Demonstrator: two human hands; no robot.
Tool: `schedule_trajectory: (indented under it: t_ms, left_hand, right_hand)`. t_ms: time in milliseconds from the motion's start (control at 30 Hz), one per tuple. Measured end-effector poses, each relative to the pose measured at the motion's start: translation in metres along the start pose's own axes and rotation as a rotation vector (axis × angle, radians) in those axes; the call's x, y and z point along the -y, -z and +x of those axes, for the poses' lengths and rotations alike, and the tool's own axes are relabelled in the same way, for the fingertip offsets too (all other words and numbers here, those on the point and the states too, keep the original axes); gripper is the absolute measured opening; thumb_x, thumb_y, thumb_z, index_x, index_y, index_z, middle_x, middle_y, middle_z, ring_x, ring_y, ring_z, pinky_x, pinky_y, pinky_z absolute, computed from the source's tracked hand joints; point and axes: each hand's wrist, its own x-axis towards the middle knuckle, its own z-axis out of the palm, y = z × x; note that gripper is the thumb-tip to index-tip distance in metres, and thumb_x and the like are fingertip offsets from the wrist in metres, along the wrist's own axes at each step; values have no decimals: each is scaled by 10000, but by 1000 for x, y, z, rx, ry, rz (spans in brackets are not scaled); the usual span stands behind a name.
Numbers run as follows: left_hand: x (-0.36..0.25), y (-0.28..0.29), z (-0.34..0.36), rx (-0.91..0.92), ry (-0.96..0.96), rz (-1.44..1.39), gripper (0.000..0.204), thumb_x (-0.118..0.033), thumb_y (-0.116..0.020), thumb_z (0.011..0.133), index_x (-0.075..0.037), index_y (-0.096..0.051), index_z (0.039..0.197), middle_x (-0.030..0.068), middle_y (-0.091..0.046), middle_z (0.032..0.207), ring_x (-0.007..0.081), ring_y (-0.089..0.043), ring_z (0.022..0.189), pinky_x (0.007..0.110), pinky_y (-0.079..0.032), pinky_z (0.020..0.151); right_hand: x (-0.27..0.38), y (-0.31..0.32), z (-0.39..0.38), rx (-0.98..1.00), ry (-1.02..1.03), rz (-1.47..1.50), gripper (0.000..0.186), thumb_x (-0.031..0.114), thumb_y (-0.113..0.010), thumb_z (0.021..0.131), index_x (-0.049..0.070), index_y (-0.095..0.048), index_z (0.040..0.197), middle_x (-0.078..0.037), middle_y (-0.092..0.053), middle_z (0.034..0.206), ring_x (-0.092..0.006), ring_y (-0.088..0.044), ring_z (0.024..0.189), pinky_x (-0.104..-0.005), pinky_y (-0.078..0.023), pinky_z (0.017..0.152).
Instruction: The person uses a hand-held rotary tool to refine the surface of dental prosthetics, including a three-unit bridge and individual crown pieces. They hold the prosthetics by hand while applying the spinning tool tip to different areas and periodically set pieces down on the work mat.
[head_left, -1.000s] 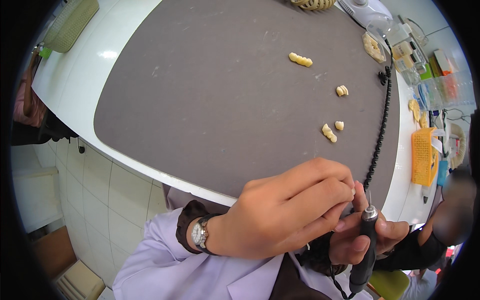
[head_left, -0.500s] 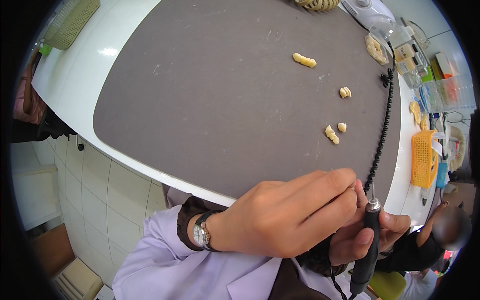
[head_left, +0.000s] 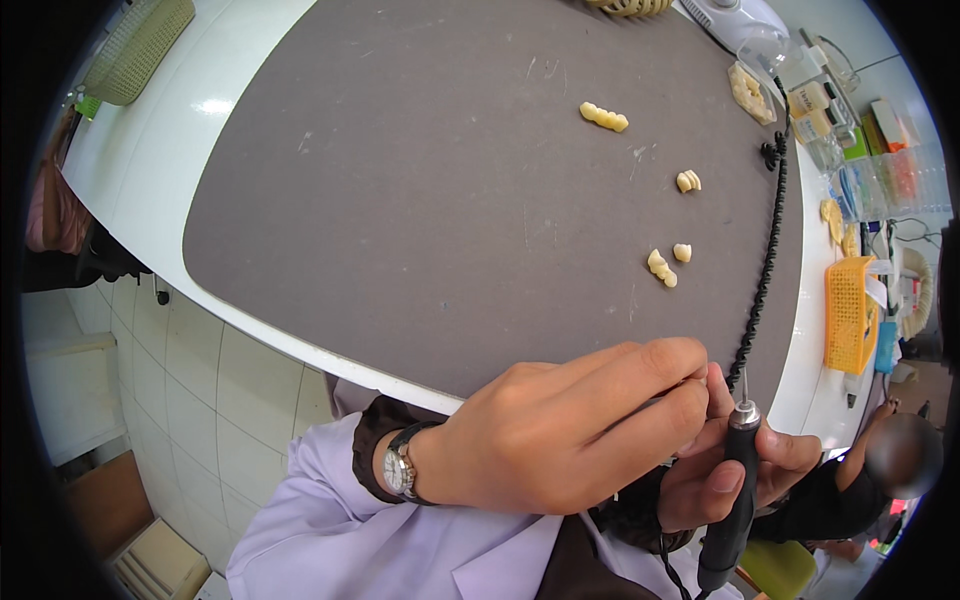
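My right hand (head_left: pixel 692 492) is wrapped round a black handpiece (head_left: pixel 735 490) with a silver collar and a thin metal tip pointing up and away. Close against it, my left hand (head_left: pixel 560 430), with a watch on the wrist, has its fingers pinched together. Whatever those fingertips hold is hidden behind them. Beyond the hands on the grey mat (head_left: pixel 400 200) lie tooth-coloured dental pieces: a short bridge (head_left: pixel 661 267), a single crown (head_left: pixel 682 253), a small joined piece (head_left: pixel 689 181) and a longer bridge (head_left: pixel 604 116).
A black coiled cord (head_left: pixel 765 270) runs along the mat's right side. At the right stand a yellow basket (head_left: pixel 848 315), bottles (head_left: pixel 808 98) and a pale dental model (head_left: pixel 750 93). A green basket (head_left: pixel 138 50) sits far left. Another person (head_left: pixel 835 500) is at the right.
The view has shifted very slightly. Both hands keep nearly the same pose around the handpiece, and the dental pieces lie in the same arrangement.
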Motion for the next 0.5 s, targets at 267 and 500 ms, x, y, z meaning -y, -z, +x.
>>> schedule_trajectory:
  t_ms: [267,500]
  left_hand:
    - [-1,3,1,33,134,-105,210,73,-690,643,-4,-643,832,103,-634,870,157,-638,668,230,-526,550]
    - [-2,14,9,75,262,-266,241,102,-696,636,12,-655,857,143,-647,827,171,-653,692,224,-540,560]
  right_hand:
    - [1,-5,0,-50,7,7,514,22,-600,810,87,-344,1252,-342,-474,1175,-290,-603,948,-388,-476,836]
    - [10,-26,14,-216,-16,99,503,-25,-650,766,99,-409,1189,-377,-503,1116,-317,-652,856,-428,-513,781]
